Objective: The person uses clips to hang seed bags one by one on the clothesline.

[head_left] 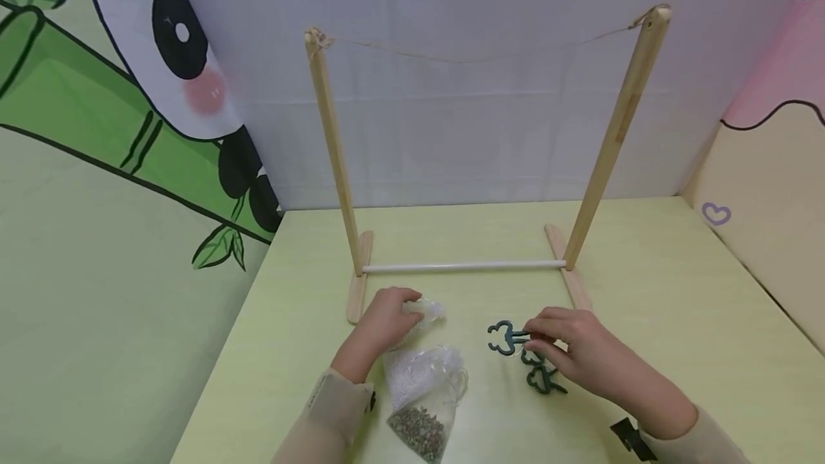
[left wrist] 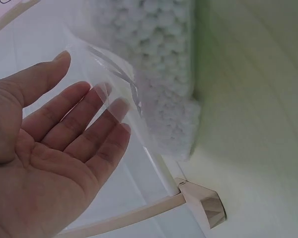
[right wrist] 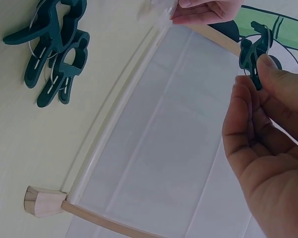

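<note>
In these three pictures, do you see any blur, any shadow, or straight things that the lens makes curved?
Left wrist: the white beads look blurred, the left hand clearer; right wrist: the white rod has a soft shadow beside it on the table, and the wooden post looks bowed, probably by lens distortion; head: light is fairly even, with a soft shadow near the right hand.

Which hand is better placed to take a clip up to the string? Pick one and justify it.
Right, most likely: the right hand pinches a green clip, while the left hand is at a clear bag.
</note>
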A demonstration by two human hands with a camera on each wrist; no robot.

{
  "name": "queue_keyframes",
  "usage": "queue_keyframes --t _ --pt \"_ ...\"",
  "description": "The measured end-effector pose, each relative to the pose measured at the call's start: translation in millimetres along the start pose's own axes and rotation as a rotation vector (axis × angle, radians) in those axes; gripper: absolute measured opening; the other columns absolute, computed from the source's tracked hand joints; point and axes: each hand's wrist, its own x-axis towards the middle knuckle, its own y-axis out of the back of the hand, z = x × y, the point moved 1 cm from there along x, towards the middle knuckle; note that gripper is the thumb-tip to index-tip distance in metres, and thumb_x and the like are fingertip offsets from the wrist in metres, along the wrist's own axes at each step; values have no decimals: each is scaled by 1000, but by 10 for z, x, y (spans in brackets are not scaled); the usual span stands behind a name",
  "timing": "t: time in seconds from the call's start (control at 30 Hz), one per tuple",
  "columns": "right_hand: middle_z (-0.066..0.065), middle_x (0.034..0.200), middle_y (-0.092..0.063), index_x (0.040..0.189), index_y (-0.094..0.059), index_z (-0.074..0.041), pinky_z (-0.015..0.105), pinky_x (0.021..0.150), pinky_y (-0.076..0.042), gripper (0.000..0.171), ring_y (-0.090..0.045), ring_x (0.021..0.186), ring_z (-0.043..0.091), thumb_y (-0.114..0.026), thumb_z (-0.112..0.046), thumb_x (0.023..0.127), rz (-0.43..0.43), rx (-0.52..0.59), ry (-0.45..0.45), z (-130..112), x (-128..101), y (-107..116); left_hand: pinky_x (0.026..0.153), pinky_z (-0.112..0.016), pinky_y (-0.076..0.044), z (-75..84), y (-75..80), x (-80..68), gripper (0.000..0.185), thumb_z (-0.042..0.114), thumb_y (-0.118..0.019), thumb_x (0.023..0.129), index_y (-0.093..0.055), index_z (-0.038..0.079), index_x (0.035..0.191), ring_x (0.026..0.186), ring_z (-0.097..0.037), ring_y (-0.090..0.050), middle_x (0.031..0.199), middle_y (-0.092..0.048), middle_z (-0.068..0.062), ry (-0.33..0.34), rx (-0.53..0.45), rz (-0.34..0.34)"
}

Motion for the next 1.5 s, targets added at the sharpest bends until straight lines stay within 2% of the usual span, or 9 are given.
queue_keyframes --t 0.2,0.33,0.6,0.83,1.0,1.13,1.37,1.5 --pt "-7 89 -65 98 -73 -9 14 62 -49 18 -58 72 2 -81 -1 85 -6 -1 -5 -9 -10 -22 93 -48 -53 -96 -22 43 29 5 -74 92 -70 -8 119 113 -37 -63 116 -70 -19 12 49 -35" --pt "-8 89 -64 98 -73 -10 14 61 -48 21 -56 71 1 -82 2 82 -16 -1 -10 -16 -19 -27 91 -48 -53 -149 -33 55 28 3 -73 92 -71 -8 117 111 -37 -64 115 -70 -20 30 42 -39" --pt "-12 88 -62 96 -73 -11 16 59 -47 25 -53 70 -1 -83 4 79 -29 -16 -35 -35 -6 -20 87 -45 -55 -226 -35 76 20 4 -72 93 -74 -6 111 105 -33 -66 110 -71 -17 21 27 -36" --pt "-11 88 -63 97 -73 -11 13 61 -46 27 -54 71 -1 -83 6 78 -28 -19 -48 -44 5 1 76 -39 -56 -224 0 75 6 2 -72 92 -78 0 91 85 -23 -67 88 -72 -6 -33 74 9" --pt "-12 87 -62 97 -73 -11 13 61 -47 27 -54 70 -1 -83 6 78 -24 -28 -49 -45 7 29 74 -37 -56 -175 47 48 7 1 -73 92 -78 1 87 80 -20 -67 83 -72 -3 -45 63 44" --pt "-13 86 -62 96 -73 -11 13 62 -48 25 -56 71 -1 -83 4 79 -8 -34 -45 -31 13 65 74 -36 -57 -92 100 37 8 5 -72 94 -79 2 91 80 -16 -67 86 -73 -2 -50 -3 43" --pt "-10 87 -64 97 -73 -10 14 63 -49 10 -59 72 2 -78 -6 90 43 -66 2 -8 47 175 75 -35 -57 98 195 19 13 14 -70 99 -79 5 100 85 -14 -67 93 -73 1 -41 -145 34" --pt "-11 88 -64 96 -74 -10 14 63 -49 21 -59 72 2 -82 3 82 51 -88 -6 -11 91 268 73 -33 -56 212 229 12 13 16 -70 99 -80 8 101 83 -12 -66 92 -72 3 -38 -190 37"
